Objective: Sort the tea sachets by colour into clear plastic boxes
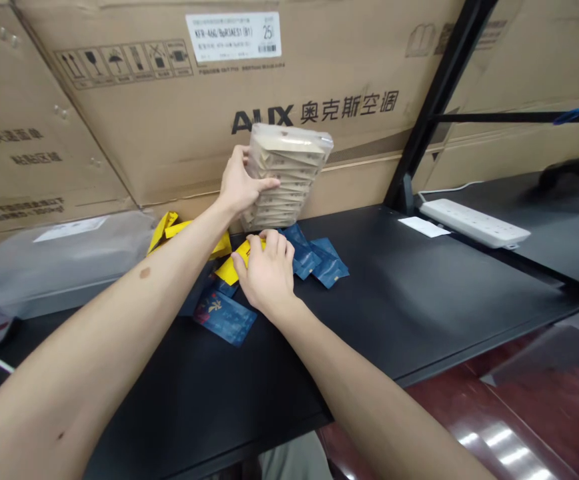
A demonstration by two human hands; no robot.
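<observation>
My left hand (244, 180) is closed on the left side of a clear plastic pack of beige sachets (292, 177), which stands tilted above the black tabletop against the cardboard. Just below it, my right hand (269, 270) rests with bent fingers over a yellow packet (229, 268); whether it grips the packet I cannot tell. Dark blue packets (328, 261) lie to the right of that hand, and another blue packet (225, 317) with a printed pattern lies to its left. More yellow packets (219, 245) sit behind my left forearm, partly hidden.
Large cardboard boxes (169, 133) stand along the back of the black table (419, 293). At right are a black metal post (434, 87), a white power strip (474, 222) and a white card (423, 227). A translucent plastic bag (44, 260) lies at left.
</observation>
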